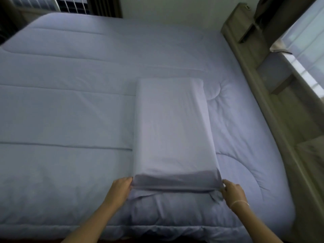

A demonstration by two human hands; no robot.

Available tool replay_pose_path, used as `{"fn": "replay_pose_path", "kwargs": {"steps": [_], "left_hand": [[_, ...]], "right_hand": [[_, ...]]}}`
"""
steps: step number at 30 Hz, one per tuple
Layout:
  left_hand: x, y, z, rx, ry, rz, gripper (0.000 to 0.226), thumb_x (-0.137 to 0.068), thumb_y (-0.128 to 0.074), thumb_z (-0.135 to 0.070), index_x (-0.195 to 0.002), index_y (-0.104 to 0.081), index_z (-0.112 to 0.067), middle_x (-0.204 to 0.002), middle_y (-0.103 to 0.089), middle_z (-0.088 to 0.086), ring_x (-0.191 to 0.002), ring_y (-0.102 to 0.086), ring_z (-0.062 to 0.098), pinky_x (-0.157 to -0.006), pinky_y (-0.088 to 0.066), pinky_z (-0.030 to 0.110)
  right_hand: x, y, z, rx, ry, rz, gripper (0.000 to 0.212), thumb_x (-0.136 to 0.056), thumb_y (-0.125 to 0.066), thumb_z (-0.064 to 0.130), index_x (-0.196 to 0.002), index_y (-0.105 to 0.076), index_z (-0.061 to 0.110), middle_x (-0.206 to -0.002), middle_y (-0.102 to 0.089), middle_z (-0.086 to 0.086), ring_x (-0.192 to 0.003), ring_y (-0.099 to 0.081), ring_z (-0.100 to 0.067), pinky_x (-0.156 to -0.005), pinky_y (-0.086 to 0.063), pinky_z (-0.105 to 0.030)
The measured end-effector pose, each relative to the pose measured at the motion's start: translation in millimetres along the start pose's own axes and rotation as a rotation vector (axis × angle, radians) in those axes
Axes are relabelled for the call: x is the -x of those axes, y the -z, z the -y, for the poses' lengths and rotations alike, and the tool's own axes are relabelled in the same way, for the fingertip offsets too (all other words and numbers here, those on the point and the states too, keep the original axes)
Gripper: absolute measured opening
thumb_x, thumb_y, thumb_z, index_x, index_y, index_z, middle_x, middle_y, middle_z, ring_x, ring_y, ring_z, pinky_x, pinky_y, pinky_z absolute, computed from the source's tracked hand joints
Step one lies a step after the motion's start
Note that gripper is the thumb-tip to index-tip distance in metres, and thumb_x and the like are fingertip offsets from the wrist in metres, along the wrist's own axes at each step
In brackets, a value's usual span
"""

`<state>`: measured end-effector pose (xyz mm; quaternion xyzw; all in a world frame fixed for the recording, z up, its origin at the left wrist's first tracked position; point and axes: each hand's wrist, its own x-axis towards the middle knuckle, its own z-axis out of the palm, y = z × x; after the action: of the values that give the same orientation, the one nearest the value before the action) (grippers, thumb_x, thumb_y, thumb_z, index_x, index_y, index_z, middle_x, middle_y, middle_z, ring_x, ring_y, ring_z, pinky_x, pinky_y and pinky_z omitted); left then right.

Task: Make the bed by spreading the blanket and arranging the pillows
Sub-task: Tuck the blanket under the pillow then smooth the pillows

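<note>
A pale lavender quilted blanket [70, 106] lies spread flat over the whole bed. On it, right of the middle, rests a long rectangular pillow [171, 123] in a matching case, its length running away from me. My left hand [121, 189] pinches the pillow's near left corner. My right hand [234, 193], with a thin band on the wrist, grips the near right corner. The near end of the pillow is slightly lifted off the blanket.
A wooden headboard with open shelf niches [249, 37] runs along the bed's right side. Beyond it stands a bright window with a sheer curtain [305, 42]. A barred window and dark curtain [73, 6] sit past the far left corner.
</note>
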<state>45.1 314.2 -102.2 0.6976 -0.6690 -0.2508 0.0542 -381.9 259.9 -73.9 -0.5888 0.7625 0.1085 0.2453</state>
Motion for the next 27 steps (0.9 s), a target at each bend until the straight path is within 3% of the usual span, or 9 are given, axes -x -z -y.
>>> {"fn": "replay_pose_path", "kwargs": {"steps": [3, 5, 7, 9, 12, 15, 20, 27], "left_hand": [[5, 9, 0, -0.055, -0.036, 0.074, 0.022, -0.074, -0.044, -0.026, -0.074, -0.062, -0.014, -0.078, -0.071, 0.007, -0.077, -0.065, 0.033, -0.072, -0.045, 0.033], [-11, 25, -1, -0.054, -0.013, -0.062, 0.035, -0.074, -0.035, -0.037, -0.076, -0.064, -0.018, -0.078, -0.07, 0.004, -0.076, -0.065, 0.029, -0.076, -0.045, 0.034], [-42, 43, -7, -0.04, -0.006, -0.279, 0.045, -0.075, -0.034, -0.041, -0.091, -0.069, -0.017, -0.088, -0.071, 0.007, -0.079, -0.068, 0.029, -0.077, -0.05, 0.038], [-82, 58, -22, -0.075, -0.004, -0.412, 0.051, -0.081, -0.035, -0.041, -0.108, -0.067, -0.012, -0.106, -0.069, 0.013, -0.091, -0.067, 0.031, -0.082, -0.051, 0.044], [-139, 76, -59, -0.172, -0.007, -0.443, 0.054, -0.085, -0.037, -0.042, -0.123, -0.059, -0.009, -0.126, -0.058, 0.021, -0.108, -0.06, 0.036, -0.088, -0.048, 0.05], [-175, 70, -80, -0.165, 0.071, -0.353, 0.056, -0.092, -0.049, -0.042, -0.139, -0.042, -0.013, -0.148, -0.035, 0.019, -0.13, -0.04, 0.039, -0.102, -0.033, 0.054], [-190, 50, -79, -0.19, 0.228, -0.352, 0.067, -0.078, -0.069, -0.043, -0.135, -0.048, -0.014, -0.142, -0.04, 0.026, -0.121, -0.047, 0.048, -0.09, -0.042, 0.06], [-194, 31, -76, -0.106, 0.351, -0.39, 0.062, -0.085, -0.055, -0.053, -0.141, -0.04, -0.028, -0.146, -0.032, 0.028, -0.126, -0.039, 0.049, -0.098, -0.034, 0.062]], "right_hand": [[-7, 18, -2, 0.05, -0.026, 0.185, 0.035, -0.087, -0.051, 0.017, -0.121, -0.06, 0.018, -0.112, -0.068, -0.011, -0.107, -0.061, -0.029, -0.083, -0.045, -0.028], [-25, 44, 9, 0.064, -0.044, 0.264, 0.053, -0.087, -0.053, 0.019, -0.139, -0.042, 0.021, -0.134, -0.056, -0.008, -0.122, -0.052, -0.026, -0.1, -0.039, -0.028], [-46, 73, 31, -0.088, -0.065, 0.175, 0.058, -0.087, -0.054, 0.017, -0.142, -0.036, 0.017, -0.139, -0.051, -0.011, -0.125, -0.049, -0.029, -0.104, -0.037, -0.03], [-70, 101, 64, -0.233, -0.041, -0.015, 0.055, -0.088, -0.057, 0.02, -0.14, -0.04, 0.014, -0.135, -0.053, -0.015, -0.121, -0.052, -0.032, -0.101, -0.039, -0.034], [-105, 129, 125, -0.341, 0.024, -0.194, 0.059, -0.086, -0.062, 0.034, -0.139, -0.042, 0.015, -0.136, -0.052, -0.014, -0.124, -0.049, -0.033, -0.103, -0.038, -0.038], [-131, 127, 163, -0.42, 0.011, -0.22, 0.072, -0.079, -0.066, 0.046, -0.139, -0.039, 0.017, -0.141, -0.043, -0.012, -0.127, -0.044, -0.033, -0.104, -0.038, -0.042], [-154, 104, 171, -0.457, -0.079, -0.164, 0.086, -0.07, -0.068, 0.061, -0.136, -0.035, 0.017, -0.134, -0.04, -0.014, -0.122, -0.045, -0.037, -0.1, -0.042, -0.05], [-149, 86, 174, -0.399, -0.058, -0.332, 0.086, -0.07, -0.063, 0.068, -0.129, -0.04, 0.01, -0.123, -0.047, -0.016, -0.115, -0.046, -0.038, -0.092, -0.044, -0.049]]}}
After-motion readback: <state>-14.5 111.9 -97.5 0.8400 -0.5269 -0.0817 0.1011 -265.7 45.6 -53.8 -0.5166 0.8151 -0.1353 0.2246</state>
